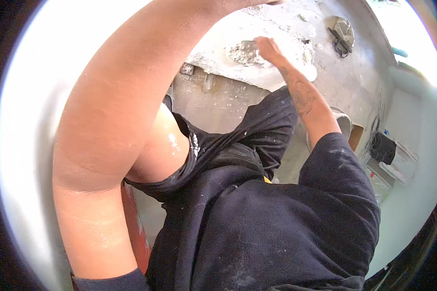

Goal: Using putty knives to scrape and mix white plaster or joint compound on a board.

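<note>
My left arm is raised across the upper left, and only a sliver of my left hand (275,2) shows at the top edge. Its fingers and anything in them are out of sight. Over a white, plaster-smeared sheet (277,72), my right hand (268,48) is closed with the knuckles bent. What it grips is too small and blurred to name. Directly beside its fingers lies a lumpy grey patch of wet-looking plaster (243,53). White spatter marks my skin and dark clothes.
A pale bag (344,31) with black straps lies on the dusty floor (359,72). Near my right elbow stands a bucket (343,122). A dark box-like thing (382,148) sits farther right. A white wall (24,160) runs close along my left.
</note>
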A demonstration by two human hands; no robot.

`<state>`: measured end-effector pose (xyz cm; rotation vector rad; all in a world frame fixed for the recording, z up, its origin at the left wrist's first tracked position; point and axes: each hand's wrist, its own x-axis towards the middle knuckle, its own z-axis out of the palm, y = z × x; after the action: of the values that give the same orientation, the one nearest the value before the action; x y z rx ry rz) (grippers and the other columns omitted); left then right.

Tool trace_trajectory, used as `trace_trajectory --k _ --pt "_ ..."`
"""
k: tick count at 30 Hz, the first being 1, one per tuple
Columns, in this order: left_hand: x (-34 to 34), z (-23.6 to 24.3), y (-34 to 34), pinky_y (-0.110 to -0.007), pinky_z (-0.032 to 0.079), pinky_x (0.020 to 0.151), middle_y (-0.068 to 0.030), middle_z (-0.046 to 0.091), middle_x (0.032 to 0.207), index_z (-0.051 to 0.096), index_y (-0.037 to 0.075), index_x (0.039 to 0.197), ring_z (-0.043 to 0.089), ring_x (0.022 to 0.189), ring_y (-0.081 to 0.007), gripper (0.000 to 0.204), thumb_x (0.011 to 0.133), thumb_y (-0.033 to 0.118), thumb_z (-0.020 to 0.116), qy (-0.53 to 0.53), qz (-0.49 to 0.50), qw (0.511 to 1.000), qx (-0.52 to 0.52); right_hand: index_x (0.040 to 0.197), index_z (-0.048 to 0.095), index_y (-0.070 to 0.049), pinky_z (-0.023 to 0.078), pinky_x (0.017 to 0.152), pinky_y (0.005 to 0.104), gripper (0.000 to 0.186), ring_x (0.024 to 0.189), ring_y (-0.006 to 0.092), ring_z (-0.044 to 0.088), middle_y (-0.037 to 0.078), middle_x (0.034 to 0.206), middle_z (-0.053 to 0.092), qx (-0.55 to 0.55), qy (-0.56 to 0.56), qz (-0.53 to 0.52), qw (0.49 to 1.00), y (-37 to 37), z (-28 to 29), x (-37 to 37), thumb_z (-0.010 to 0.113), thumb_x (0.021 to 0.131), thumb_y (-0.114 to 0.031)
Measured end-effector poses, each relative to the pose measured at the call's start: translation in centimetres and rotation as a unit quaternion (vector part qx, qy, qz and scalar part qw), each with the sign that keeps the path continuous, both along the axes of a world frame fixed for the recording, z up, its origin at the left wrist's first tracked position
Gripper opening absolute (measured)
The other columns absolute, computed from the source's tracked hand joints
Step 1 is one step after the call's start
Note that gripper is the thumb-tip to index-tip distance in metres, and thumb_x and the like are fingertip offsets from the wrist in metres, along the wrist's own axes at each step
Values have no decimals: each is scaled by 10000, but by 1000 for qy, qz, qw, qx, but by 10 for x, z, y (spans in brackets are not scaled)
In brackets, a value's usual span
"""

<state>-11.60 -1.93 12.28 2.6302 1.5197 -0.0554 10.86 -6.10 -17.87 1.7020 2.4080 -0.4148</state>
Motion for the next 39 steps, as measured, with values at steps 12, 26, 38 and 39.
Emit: trace_trajectory --k 12,26,38,39 --pt "-13 -18 6 -410 526 766 -235 661 836 697 -14 809 665 818 -339 233 700 159 585 -54 45 997 -24 920 646 9 544 659 424 205 741 338 656 204 894 657 72 29 48 996 -15 -20 7 519 772 -57" --pt "-65 -87 -1 -262 491 712 -46 687 866 660 -16 955 633 745 -113 224 797 135 708 -406 277 820 -292 810 658 70 507 707 468 237 800 417 639 308 825 621 -72 157 -175 969 9 -62 55 505 689 -66" --pt "-38 -94 -25 -323 508 659 -103 686 827 662 3 868 646 709 -182 175 751 134 662 -535 269 764 -241 767 646 64 514 702 470 218 793 427 628 279 809 629 39 97 -134 985 -2 16 37 509 668 -72" --pt "-33 -88 -20 -320 501 709 -100 689 856 660 7 923 647 760 -184 227 763 165 686 -509 228 801 -218 774 645 63 515 700 470 219 793 427 628 277 808 629 57 76 -142 985 -2 21 36 510 667 -72"
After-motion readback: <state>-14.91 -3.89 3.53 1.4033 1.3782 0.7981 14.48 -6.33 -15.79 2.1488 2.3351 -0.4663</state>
